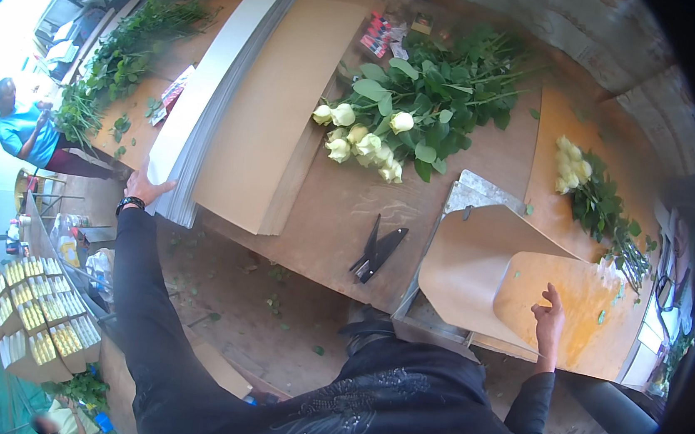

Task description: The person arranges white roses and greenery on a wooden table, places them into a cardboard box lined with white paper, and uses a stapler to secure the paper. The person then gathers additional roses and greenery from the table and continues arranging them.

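Observation:
My left hand (pixel 146 188) reaches to the near end of a tall stack of white sheets (pixel 209 95). Its thumb and fingers are spread and touch the corner of the stack. Over the right part of the table, my right hand (pixel 550 324) is raised with thumb and fingers apart, nothing visible in it. Beside it, a bent brown cardboard sheet (pixel 464 270) lies in a metal holder (pixel 480 185), curling up at its sides. A black stapler (pixel 381 254) rests on the table left of that holder.
A stack of brown cardboard (pixel 279 102) lies right of the white sheets. White roses (pixel 367 144) with leafy stems spread at the back; a smaller rose bunch (pixel 574 168) lies right. Wrapped flower boxes (pixel 42 309) stand lower left. Another person (pixel 25 132) is at the far left.

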Available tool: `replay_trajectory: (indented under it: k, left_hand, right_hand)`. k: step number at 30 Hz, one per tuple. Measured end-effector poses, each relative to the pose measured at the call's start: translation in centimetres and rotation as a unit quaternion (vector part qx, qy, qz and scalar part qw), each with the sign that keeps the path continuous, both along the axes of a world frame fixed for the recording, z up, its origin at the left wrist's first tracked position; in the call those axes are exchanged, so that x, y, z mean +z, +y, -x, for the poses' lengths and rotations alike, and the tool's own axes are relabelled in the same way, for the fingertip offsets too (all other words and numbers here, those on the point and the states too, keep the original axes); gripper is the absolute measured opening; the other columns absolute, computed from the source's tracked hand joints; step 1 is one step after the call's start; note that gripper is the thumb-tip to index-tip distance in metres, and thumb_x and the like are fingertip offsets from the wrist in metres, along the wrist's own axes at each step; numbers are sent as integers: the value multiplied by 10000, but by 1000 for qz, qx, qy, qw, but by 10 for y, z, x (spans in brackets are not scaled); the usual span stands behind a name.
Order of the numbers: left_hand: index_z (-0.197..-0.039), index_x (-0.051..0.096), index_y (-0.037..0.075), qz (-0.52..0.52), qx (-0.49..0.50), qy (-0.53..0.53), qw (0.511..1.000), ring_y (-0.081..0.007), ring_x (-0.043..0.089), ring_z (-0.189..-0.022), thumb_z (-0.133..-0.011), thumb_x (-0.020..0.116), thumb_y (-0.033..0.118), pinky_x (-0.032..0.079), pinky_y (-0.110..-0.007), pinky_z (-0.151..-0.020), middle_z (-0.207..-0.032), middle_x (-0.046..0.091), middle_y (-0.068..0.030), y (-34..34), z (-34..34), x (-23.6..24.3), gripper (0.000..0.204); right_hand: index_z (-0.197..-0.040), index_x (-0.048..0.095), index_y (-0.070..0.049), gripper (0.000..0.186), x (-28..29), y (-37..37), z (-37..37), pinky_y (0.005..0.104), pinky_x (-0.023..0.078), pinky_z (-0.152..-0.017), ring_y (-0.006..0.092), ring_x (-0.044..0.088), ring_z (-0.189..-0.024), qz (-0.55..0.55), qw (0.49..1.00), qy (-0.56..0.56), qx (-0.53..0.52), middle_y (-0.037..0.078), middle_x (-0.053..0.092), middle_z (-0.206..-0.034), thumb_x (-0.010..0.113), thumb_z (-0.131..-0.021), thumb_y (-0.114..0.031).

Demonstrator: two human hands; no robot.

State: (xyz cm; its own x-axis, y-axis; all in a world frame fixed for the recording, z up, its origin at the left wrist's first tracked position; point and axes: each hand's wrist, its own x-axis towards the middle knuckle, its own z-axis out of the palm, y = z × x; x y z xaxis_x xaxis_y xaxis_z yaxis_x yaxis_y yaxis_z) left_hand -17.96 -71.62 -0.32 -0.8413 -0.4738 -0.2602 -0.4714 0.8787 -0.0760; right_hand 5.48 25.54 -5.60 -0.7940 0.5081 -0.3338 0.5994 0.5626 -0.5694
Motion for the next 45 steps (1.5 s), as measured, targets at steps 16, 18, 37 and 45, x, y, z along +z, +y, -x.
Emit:
replay_trajectory:
  k: [16, 18, 37, 45]
  left_hand:
    - [-1500, 466, -9, -445, 103, 178, 872, -317, 630, -1234, -872, 763, 615, 527, -429, -1030, -1345, 622, -233, 137, -77, 18, 934]
    - [-1501, 456, 11, -628, 169, 115, 751, -288, 659, -1197, -910, 731, 620, 565, -422, -969, -1327, 639, -222, 176, -93, 30, 892]
    - [-1571, 397, 3, -546, -273, 309, 730, -326, 417, -1480, -784, 783, 732, 352, -501, -1197, -1592, 417, -227, 530, -168, 133, 1140]
    - [-1437, 501, -82, -252, 417, 463, 740, -398, 611, -1276, -855, 818, 302, 512, -446, -1073, -1389, 578, -337, 257, -111, -88, 766]
  right_hand:
    - [-1515, 543, -81, 536, 62, 23, 31, 308, 561, -896, 175, 705, -992, 181, 948, 252, -72, 125, 654, -1321, 638, -987, -64]
    - [-1495, 561, -65, 509, 90, 6, 33, 307, 556, -921, 170, 698, -1008, 186, 932, 304, -58, 117, 668, -1301, 647, -993, -73]
    - [-1203, 685, 37, 305, 219, -160, 50, 328, 524, -922, 191, 672, -1025, 265, 830, 480, 96, 96, 725, -1123, 731, -903, 9]
    - [-1280, 656, 18, 367, 180, -88, 27, 325, 538, -983, 204, 684, -1081, 330, 793, 507, -67, 106, 704, -1209, 721, -923, 70]
